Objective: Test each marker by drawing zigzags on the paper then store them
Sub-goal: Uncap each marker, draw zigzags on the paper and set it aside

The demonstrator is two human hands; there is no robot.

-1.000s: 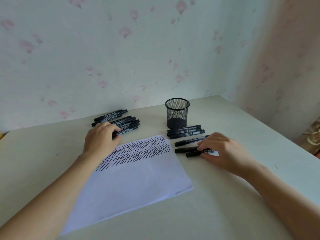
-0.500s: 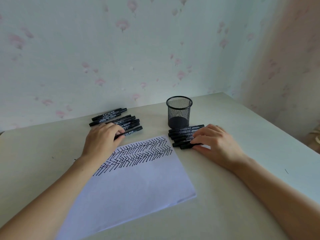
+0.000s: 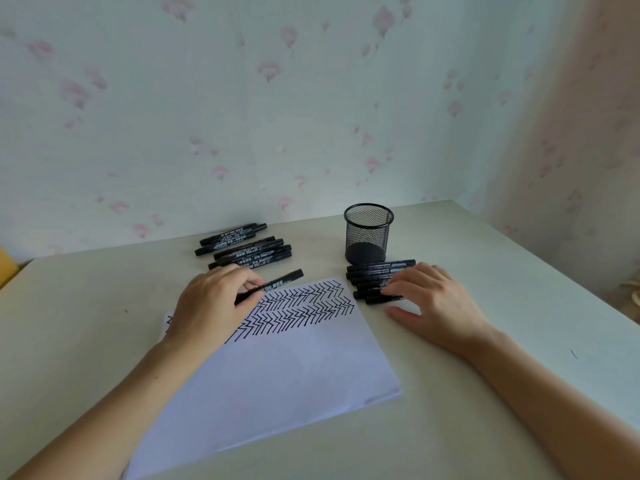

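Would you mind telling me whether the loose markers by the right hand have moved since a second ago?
Yes. The markers were pushed together toward the mesh cup by the right hand.

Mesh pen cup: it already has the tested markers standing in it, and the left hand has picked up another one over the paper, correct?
Not quite. The head view shows the mesh pen cup empty; those markers lie on the table beside it under the right hand. The left hand does hold a marker over the paper.

Pale table [image 3: 485, 393] bears paper [image 3: 277, 382], mesh cup [image 3: 368, 237], perhaps fifteen markers [image 3: 242, 249].

left hand [image 3: 213, 306] grips marker [image 3: 277, 283] above paper [image 3: 277, 375].
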